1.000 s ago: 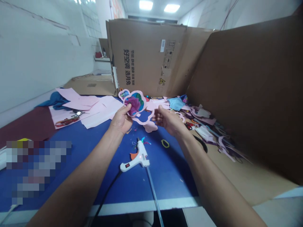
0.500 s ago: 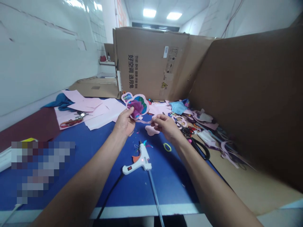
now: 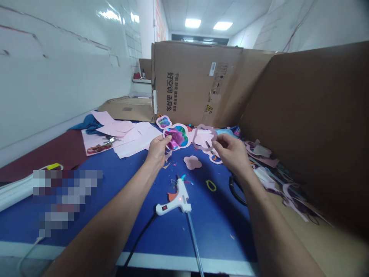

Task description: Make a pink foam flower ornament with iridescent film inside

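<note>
My left hand (image 3: pixel 158 152) is closed on a pink-rimmed paper flower (image 3: pixel 180 135) with shiny purple, blue and green foil inside, thumb on its front. A smaller flower (image 3: pixel 163 122) of the same look sits at its upper left; whether they are joined I cannot tell. Between fingers and thumb, my right hand (image 3: pixel 232 151) pinches an open pink paper flower frame (image 3: pixel 214 134), upright beside the foil flower. Below them a solid pink flower cutout (image 3: pixel 193 162) rests on the blue table (image 3: pixel 161 238). Nearer me lies a white hot glue gun (image 3: pixel 181 198), its clear glue stick (image 3: pixel 193 234) pointing toward me.
A yellow ring (image 3: pixel 211 185) lies right of the glue gun. Pink paper sheets (image 3: pixel 134 136) and pliers (image 3: pixel 112 140) are at back left. Paper scraps (image 3: pixel 266 177) crowd the right, beside a cardboard wall (image 3: pixel 311 115). A cardboard box (image 3: pixel 196 84) stands behind.
The pink frame has turned to show its full flower outline, and my right hand has moved right with it. My left hand still holds the foil flower. The whole view has shifted slightly.
</note>
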A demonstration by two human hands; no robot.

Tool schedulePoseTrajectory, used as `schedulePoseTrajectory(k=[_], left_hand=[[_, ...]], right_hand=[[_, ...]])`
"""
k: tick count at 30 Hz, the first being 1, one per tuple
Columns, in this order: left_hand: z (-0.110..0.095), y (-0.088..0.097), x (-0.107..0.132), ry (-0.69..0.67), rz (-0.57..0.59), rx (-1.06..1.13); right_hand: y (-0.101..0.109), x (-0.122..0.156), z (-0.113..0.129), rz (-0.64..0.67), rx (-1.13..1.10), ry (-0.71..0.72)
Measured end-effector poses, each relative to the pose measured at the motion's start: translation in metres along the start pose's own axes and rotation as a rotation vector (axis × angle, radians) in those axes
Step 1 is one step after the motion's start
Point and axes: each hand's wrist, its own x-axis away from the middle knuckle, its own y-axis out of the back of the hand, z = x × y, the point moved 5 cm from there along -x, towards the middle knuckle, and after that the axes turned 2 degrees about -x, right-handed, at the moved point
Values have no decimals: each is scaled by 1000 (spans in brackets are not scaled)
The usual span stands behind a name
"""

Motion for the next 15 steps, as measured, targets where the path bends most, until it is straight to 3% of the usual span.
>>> schedulePoseTrajectory(k=[3, 9, 12, 15], left_hand=[[-2, 5, -1, -63, -7, -118], [-3, 0, 4, -72, 86, -341], [2, -13, 13, 5, 226, -422], [7, -28, 26, 74, 392, -439]], right_hand=[[10, 3, 17, 102, 110, 142], [4, 22, 54, 488, 149, 303], [-2, 25, 62, 504, 140, 333], [-6, 21, 58, 414, 199, 351]])
